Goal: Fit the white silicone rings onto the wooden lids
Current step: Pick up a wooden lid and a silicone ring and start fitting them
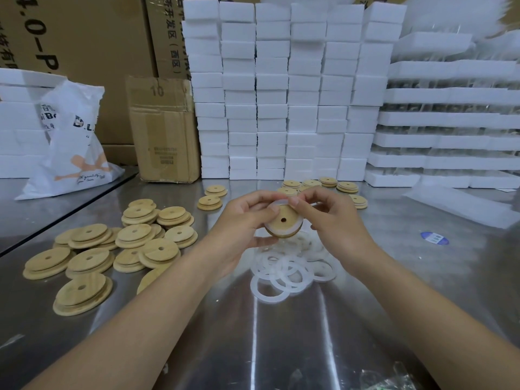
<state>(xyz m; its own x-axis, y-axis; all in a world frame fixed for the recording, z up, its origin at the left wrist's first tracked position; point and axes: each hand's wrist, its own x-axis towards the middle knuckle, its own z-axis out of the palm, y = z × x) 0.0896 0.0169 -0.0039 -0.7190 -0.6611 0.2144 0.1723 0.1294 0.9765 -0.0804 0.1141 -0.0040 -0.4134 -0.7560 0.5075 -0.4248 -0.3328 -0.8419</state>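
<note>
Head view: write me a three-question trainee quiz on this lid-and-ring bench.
1. True or false: the left hand holds a wooden lid while the right hand pinches a white ring at its rim.
2. The loose rings lie: A) on top of the lid pile; B) on the table beneath the hands; C) in the left hand.
3. Fill in: the lid pile sits on the person's ____ side.
Key: 1 true; 2 B; 3 left.
</note>
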